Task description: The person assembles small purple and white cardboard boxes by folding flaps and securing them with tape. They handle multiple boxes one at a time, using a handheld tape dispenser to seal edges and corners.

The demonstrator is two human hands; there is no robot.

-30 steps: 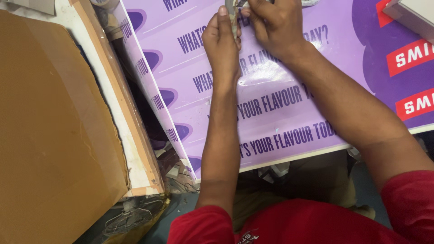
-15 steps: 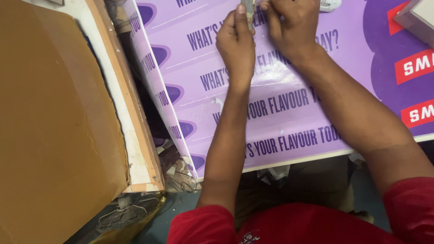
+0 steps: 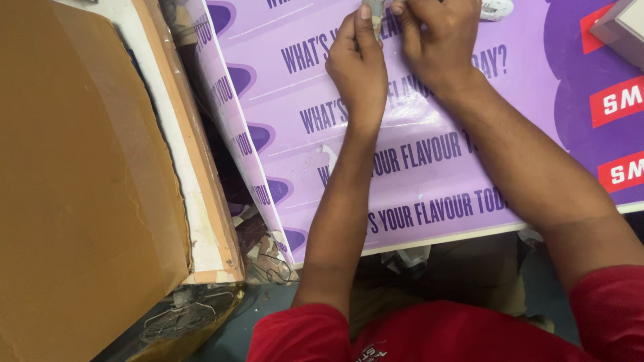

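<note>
Hands: left hand [image 3: 359, 64] and right hand [image 3: 436, 37] both pinch a small grey piece [image 3: 373, 9] at the top edge of view, above the purple board [image 3: 429, 181]. Brown panel [image 3: 80, 181] lies left. Best kept steady, fingertips close together, forearms braced on the board.

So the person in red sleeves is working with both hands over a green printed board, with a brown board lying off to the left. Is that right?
Not quite: the head view shows the printed board is purple, not green. The rest holds: left hand and right hand work together over it, sleeves are red, and the brown board lies to the left.
</note>
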